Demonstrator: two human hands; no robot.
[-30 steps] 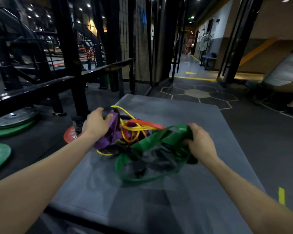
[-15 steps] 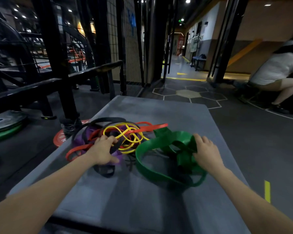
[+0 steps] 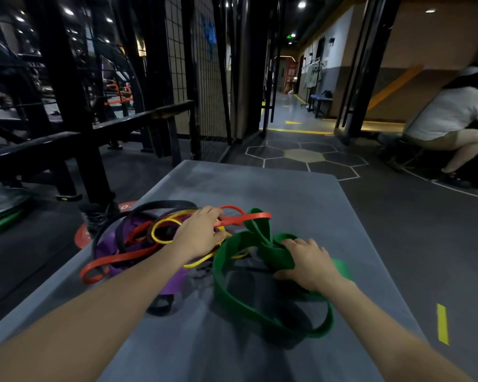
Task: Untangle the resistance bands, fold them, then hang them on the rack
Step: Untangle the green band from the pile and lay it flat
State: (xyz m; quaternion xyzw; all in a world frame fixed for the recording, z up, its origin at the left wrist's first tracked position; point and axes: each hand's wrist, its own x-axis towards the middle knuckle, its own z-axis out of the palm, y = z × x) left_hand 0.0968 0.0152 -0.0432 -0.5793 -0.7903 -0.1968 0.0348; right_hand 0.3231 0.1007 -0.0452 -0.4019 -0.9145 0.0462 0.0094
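Note:
A tangle of resistance bands lies on a grey padded platform (image 3: 301,194). The wide green band (image 3: 232,292) loops out to the right, and my right hand (image 3: 308,261) grips its bunched folds. At the left lie a red band (image 3: 116,260), a thin yellow band (image 3: 163,224), a purple band (image 3: 113,244) and a black band (image 3: 160,204), all wound together. My left hand (image 3: 200,232) rests on top of this heap with its fingers over the red and yellow bands; whether it grips them I cannot see.
A black steel rack frame (image 3: 64,86) and rail stand at the left, with weight plates (image 3: 3,205) on the floor beside them. A wire mesh panel (image 3: 202,78) rises behind the platform. A person (image 3: 453,119) squats at the far right.
My left hand moved right and forward across the heap onto the red and yellow bands. The green band has been drawn further out to the right, away from the rest.

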